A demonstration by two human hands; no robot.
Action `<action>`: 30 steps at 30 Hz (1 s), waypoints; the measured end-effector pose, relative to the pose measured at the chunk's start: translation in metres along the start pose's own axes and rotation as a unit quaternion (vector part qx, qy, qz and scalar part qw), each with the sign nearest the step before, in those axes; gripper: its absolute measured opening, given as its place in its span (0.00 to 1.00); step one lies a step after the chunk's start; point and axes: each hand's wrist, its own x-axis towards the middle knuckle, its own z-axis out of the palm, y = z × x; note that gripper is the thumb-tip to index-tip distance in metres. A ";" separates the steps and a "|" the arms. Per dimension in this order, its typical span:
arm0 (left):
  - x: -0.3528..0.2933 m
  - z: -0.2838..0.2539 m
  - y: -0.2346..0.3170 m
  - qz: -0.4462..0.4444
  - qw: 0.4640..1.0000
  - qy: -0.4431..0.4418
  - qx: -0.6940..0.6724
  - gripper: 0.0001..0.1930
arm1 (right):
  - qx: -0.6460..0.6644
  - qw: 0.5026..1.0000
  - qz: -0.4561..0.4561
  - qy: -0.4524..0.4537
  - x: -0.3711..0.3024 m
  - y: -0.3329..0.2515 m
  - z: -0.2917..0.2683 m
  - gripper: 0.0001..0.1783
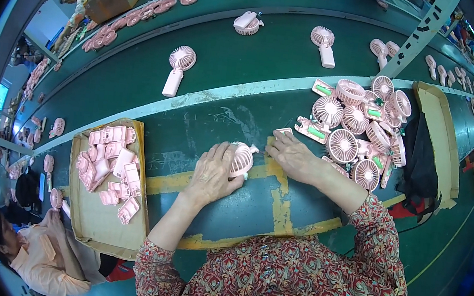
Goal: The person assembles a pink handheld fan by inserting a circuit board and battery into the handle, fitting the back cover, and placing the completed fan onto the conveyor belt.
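My left hand [211, 174] is closed around a pink handheld fan head [241, 159] lying on the green table. The fan's round grille shows beside my fingers, with a small knob-like part sticking out at its upper right. My right hand [296, 159] rests just to the right, fingers bent down over a pink plastic piece [283, 131]. Only the far end of that piece shows; the rest is hidden under the hand. A small gap separates the two hands.
At left, a cardboard tray [82, 221] holds pink handle covers [112, 158]. Right lies a heap of open fans [344, 145] with green batteries, beside a black cloth [420, 161] and another tray [443, 112]. Finished-looking fans [183, 58] lie on a conveyor beyond. A co-worker [44, 252] sits left.
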 end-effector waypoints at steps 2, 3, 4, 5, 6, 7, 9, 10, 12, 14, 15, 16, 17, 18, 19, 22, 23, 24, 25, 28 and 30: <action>0.000 -0.008 0.004 -0.045 0.998 -0.011 -0.051 0.33 | -0.016 1.000 0.003 0.006 -0.003 -0.001 -0.004 0.19; -0.002 -0.007 0.004 -0.046 0.998 -0.011 -0.050 0.33 | -0.015 1.000 0.002 0.006 -0.004 -0.002 -0.008 0.19; -0.004 -0.007 0.004 -0.058 0.995 -0.016 -0.075 0.32 | -0.006 0.999 0.024 -0.025 -0.004 -0.003 -0.014 0.18; -0.006 -0.006 0.004 -0.071 0.992 -0.022 -0.099 0.31 | 0.004 0.997 0.046 -0.057 -0.004 -0.004 -0.016 0.17; -0.006 -0.007 0.004 -0.072 0.992 -0.021 -0.099 0.31 | 0.004 0.997 0.044 -0.057 -0.006 -0.003 -0.017 0.17; -0.006 -0.009 0.004 -0.103 0.987 -0.042 -0.113 0.30 | 0.030 0.996 0.061 -0.060 -0.009 -0.002 -0.017 0.16; -0.007 -0.012 0.002 -0.133 0.981 -0.063 -0.128 0.30 | 0.058 0.993 0.078 -0.064 -0.013 -0.003 -0.016 0.16; -0.008 -0.013 0.002 -0.163 0.967 -0.031 -0.192 0.30 | 0.091 0.990 0.096 -0.054 -0.016 -0.005 -0.014 0.18; -0.008 -0.011 0.000 -0.210 0.933 0.019 -0.292 0.29 | 0.125 0.984 0.114 -0.047 -0.021 -0.012 -0.013 0.20; -0.009 -0.002 -0.002 -0.208 0.899 0.079 -0.377 0.29 | 0.183 0.979 0.089 -0.009 -0.024 -0.021 -0.016 0.23; -0.008 0.004 -0.005 -0.212 0.882 0.090 -0.412 0.29 | 0.188 0.979 0.079 -0.011 -0.025 -0.025 -0.013 0.23; -0.009 0.009 -0.006 -0.213 0.854 0.105 -0.464 0.28 | 0.191 0.979 0.077 -0.013 -0.023 -0.029 -0.012 0.23; -0.009 0.013 -0.006 -0.214 0.822 0.121 -0.513 0.28 | 0.216 0.967 0.121 -0.062 -0.020 -0.035 -0.012 0.22; -0.006 0.013 -0.004 -0.216 0.809 0.127 -0.531 0.26 | 0.240 0.950 0.167 -0.111 -0.020 -0.038 -0.012 0.22; -0.004 0.011 -0.001 -0.217 0.785 0.147 -0.561 0.25 | 0.245 0.951 0.170 -0.076 -0.020 -0.038 -0.005 0.20; -0.002 0.012 -0.004 -0.220 0.716 0.204 -0.630 0.24 | 0.341 0.899 0.257 -0.096 -0.016 -0.040 -0.010 0.18; -0.002 0.012 -0.006 -0.220 0.692 0.220 -0.651 0.24 | 0.515 0.817 0.255 -0.054 -0.020 -0.037 0.005 0.15; -0.003 0.010 -0.009 -0.227 0.670 0.229 -0.668 0.24 | 0.517 0.815 0.255 -0.057 -0.021 -0.037 0.007 0.15; -0.005 0.009 -0.009 -0.228 0.669 0.241 -0.665 0.24 | 0.635 0.725 0.261 -0.048 -0.022 -0.038 0.009 0.14; -0.010 0.005 -0.007 -0.230 0.660 0.258 -0.667 0.24 | 0.764 0.587 0.264 -0.039 -0.024 -0.042 0.013 0.14; -0.013 0.003 -0.002 -0.213 0.639 0.255 -0.694 0.26 | 0.808 0.524 0.267 -0.035 -0.025 -0.045 0.015 0.17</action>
